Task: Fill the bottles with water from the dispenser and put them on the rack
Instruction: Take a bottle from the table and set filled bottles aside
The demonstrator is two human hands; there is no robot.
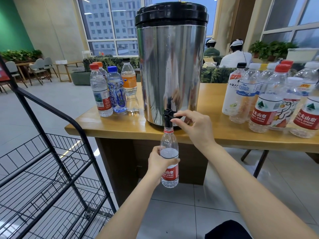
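The left grip [158, 163] is curled around the middle of an uncapped bottle [169, 145], held upright with its mouth just under the black tap [167, 117]. The right grip [193, 125] pinches this tap. Behind, the steel dispenser [170, 66] stands on the worktop [120, 125], with other bottles [101, 94] on both sides.

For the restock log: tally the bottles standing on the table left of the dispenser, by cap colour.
Red-capped bottle: 1
Orange-capped bottle: 1
Blue-capped bottle: 1
Black-capped bottle: 1
Total: 4
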